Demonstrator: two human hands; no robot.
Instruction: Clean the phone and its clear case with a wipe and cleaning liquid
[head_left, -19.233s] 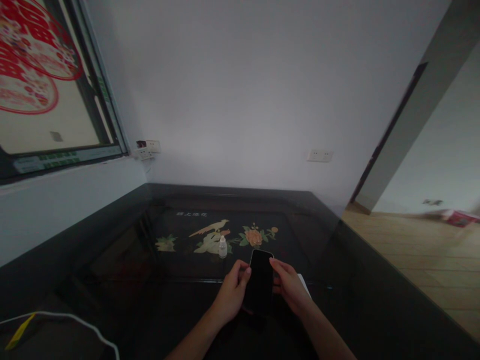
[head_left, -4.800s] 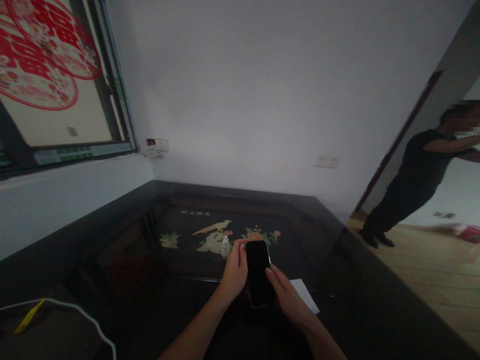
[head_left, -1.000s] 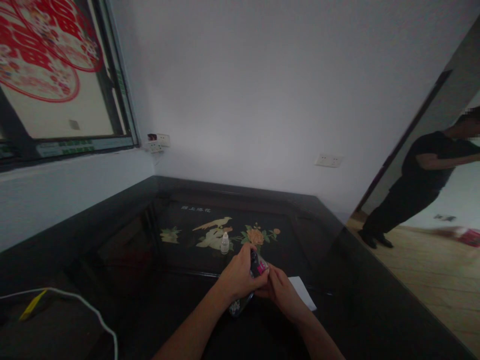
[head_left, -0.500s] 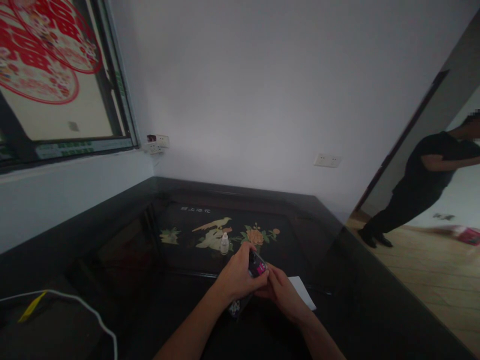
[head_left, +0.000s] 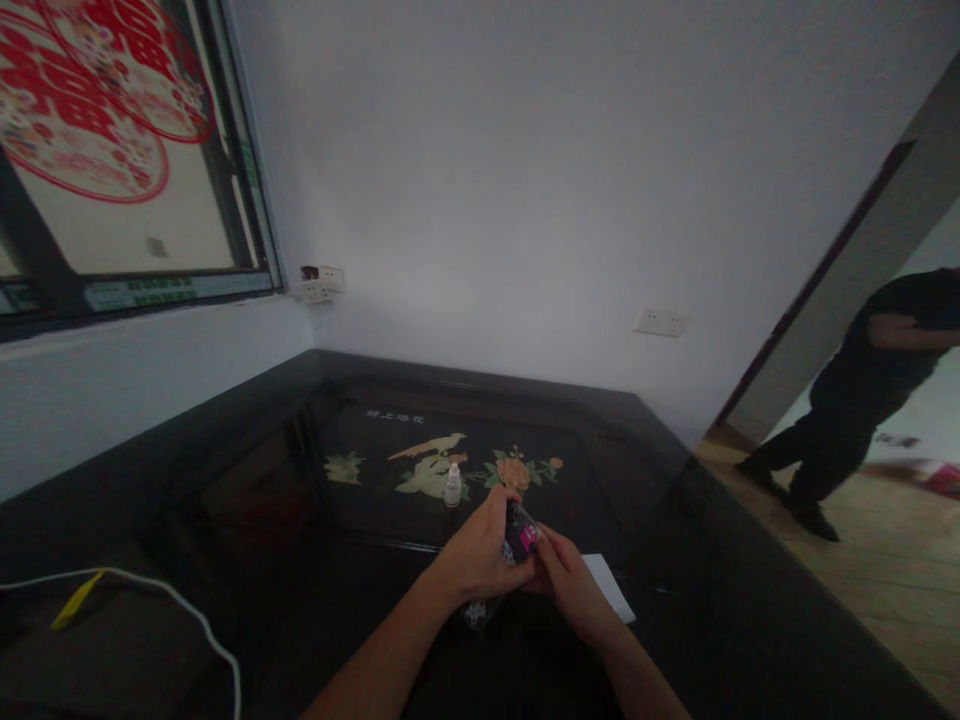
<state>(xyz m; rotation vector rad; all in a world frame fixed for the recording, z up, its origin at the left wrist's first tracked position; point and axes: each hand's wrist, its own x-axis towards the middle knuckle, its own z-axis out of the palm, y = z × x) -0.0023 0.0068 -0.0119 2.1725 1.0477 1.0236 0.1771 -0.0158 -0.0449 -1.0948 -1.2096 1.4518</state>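
My left hand [head_left: 480, 555] is wrapped around a dark, glossy, phone-like object [head_left: 527, 536] with a bright pink patch near its upper end. A lower part with a pale pattern shows below the palm; the middle is hidden by my hand. Fingers of my right hand [head_left: 564, 580] are closed at the object's right edge, close to the pink patch, and the fingertips are partly hidden. Just beyond my left hand, a small clear dropper bottle [head_left: 452, 487] with a white cap stands upright. A white sheet [head_left: 609, 588] lies beside my right hand, partly covered by it.
The glossy black table [head_left: 637, 450] bears an inlaid bird and flowers. A white cable [head_left: 169, 610] with a yellow tag [head_left: 77, 600] runs across the left front. Wall sockets [head_left: 661, 322] are behind. A person in dark clothes [head_left: 862, 380] stands at right, beyond the table's edge.
Both hands keep hold at nearly the same place, and the object is turned slightly, showing more of the pink patch. The person at right has shifted their legs. The view has moved slightly.
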